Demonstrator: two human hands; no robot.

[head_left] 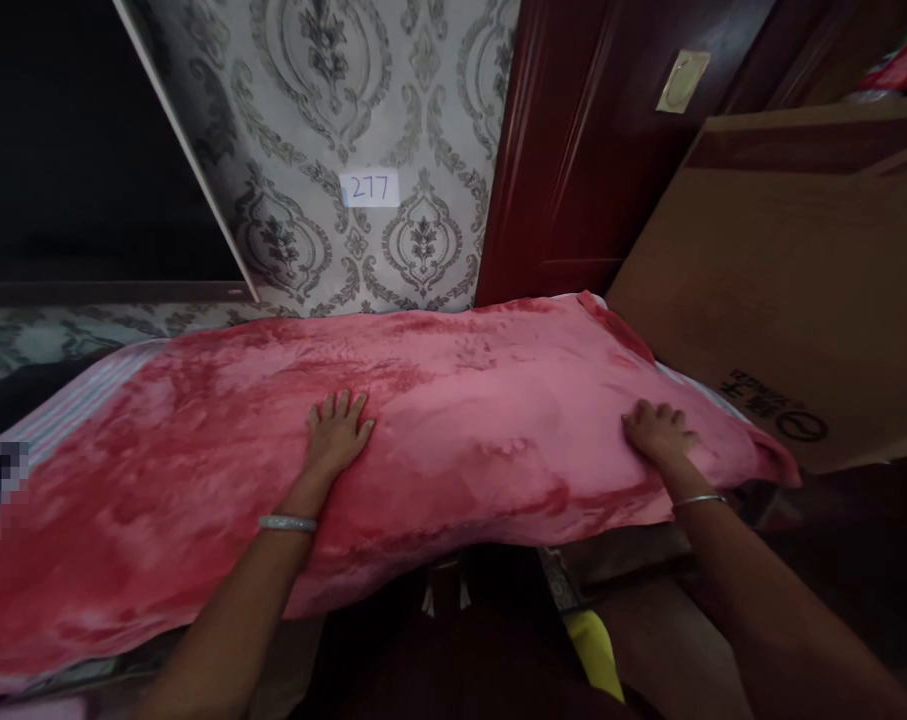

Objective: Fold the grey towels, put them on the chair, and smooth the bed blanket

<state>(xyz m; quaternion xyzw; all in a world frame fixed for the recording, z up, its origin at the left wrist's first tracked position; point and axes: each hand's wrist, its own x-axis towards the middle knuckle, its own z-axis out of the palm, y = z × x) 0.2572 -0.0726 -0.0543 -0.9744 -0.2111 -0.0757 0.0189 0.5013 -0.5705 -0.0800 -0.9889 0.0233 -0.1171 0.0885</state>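
Observation:
A pink and red plush blanket (pixel 468 420) lies spread over a long low surface along the wall, its front edge hanging down a little. My left hand (pixel 337 430) rests flat on its middle-left part, fingers spread and palm down. Toward the blanket's right end, my right hand (pixel 659 432) also presses palm down on the cloth, fingers apart and slightly bent. Neither hand grips anything. A striped cloth (pixel 93 400) shows from under the blanket at the left end.
A large cardboard box (pixel 790 280) stands at the right, against the blanket's end. Behind are a dark red door (pixel 565 150), patterned wallpaper with a paper label (pixel 370 188) reading 277, and a dark screen (pixel 85 150). Something yellow (pixel 594 650) shows low in front.

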